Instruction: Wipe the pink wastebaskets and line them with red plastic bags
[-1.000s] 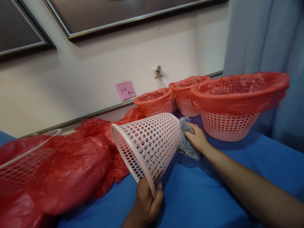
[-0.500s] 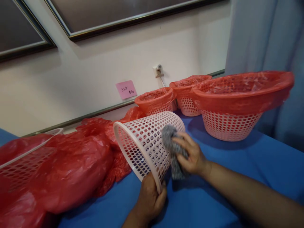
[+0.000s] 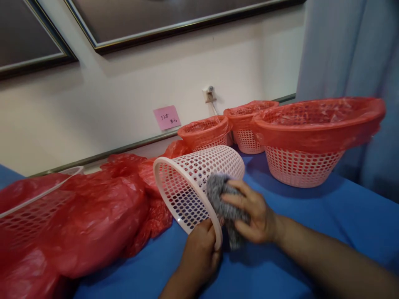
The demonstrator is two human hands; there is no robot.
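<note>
A white perforated plastic basket point(image 3: 215, 160) lies on its side on the blue-covered table, its open mouth turned toward me and to the left. My left hand point(image 3: 201, 251) is closed round the lower part of its rim. In my right hand point(image 3: 252, 211) is a bunched grey cloth point(image 3: 222, 197), pressed to the outside of the basket close to the rim. Part of the cloth hangs below my fingers. The basket's lower side is hidden behind the cloth and my right hand.
Red plastic bags point(image 3: 102, 216) are heaped at the left, partly over another white basket point(image 3: 37, 207). Red-lined baskets stand behind and to the right, the biggest one point(image 3: 305, 166) nearest. A pink note point(image 3: 167, 117) and a socket point(image 3: 209, 94) are on the wall.
My right hand has slid the cloth along the basket toward its rim and slightly downward. The basket has shifted a little to the right, with my left hand still on its rim.
</note>
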